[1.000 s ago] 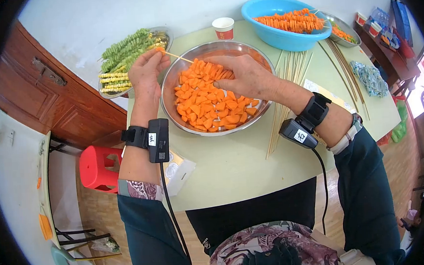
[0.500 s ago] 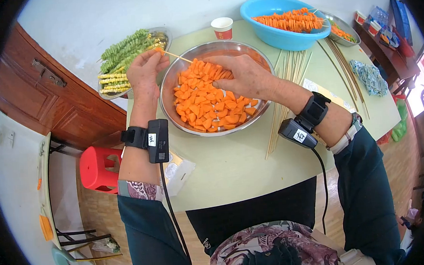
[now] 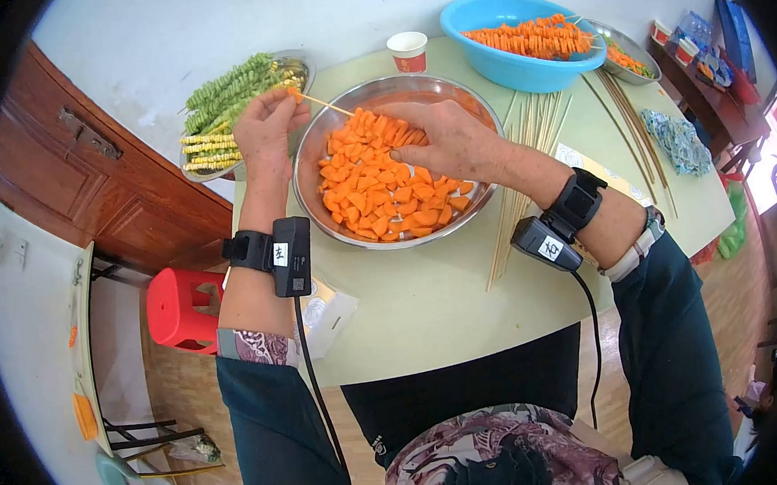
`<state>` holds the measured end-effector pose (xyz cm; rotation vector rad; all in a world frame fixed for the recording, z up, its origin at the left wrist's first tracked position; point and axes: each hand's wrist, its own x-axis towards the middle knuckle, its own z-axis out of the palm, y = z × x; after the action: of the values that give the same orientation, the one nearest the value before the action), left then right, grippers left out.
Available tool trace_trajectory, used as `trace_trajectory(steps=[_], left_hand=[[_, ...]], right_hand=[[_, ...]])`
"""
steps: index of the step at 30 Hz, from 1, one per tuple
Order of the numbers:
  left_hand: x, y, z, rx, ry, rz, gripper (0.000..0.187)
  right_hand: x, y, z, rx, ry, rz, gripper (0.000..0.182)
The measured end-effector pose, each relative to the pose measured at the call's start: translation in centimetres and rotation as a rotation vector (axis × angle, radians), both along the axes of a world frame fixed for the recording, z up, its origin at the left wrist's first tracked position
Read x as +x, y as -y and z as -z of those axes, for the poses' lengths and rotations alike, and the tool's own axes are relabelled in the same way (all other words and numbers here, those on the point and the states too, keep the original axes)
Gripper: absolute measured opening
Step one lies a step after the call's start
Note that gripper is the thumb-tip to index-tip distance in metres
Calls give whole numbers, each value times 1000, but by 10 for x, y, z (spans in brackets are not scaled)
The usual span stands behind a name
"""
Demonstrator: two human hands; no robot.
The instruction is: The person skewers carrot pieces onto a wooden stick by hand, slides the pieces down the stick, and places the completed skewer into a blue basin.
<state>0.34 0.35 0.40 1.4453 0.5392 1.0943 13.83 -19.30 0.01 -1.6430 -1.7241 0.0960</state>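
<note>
A steel bowl [image 3: 314, 213] of cut carrot pieces [image 3: 375, 193] stands on the pale green table. Over its left rim a thin wooden skewer [image 3: 327, 105] slants, with a row of carrot slices along its lower right part. My left hand [image 3: 268, 130] is left of the bowl, its fingertips pinched on a small carrot piece at the skewer's upper left end. Reaching over the bowl from the right, my right hand [image 3: 449, 141] is closed round the skewer's carrot-covered part. Its fingers partly hide the slices.
Behind stand a paper cup [image 3: 408, 53] and a blue basin [image 3: 521, 76] of carrot skewers. A tray [image 3: 306, 65] of green and yellow skewers is at left. Bare skewers [image 3: 526, 158] lie right of the bowl, near a patterned cloth [image 3: 676, 143]. A red stool [image 3: 179, 309] is lower left.
</note>
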Motion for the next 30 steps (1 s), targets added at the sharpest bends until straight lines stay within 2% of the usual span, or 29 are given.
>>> trace_trajectory(steps=[25,30], left_hand=[[-2,-4,1,3,-39,48,16],[-2,-3,0,13,-61,49,16]], right_hand=[[-3,6,-7,-40,-13,6,49],[-4,6,-12,-130,-61,24,48]])
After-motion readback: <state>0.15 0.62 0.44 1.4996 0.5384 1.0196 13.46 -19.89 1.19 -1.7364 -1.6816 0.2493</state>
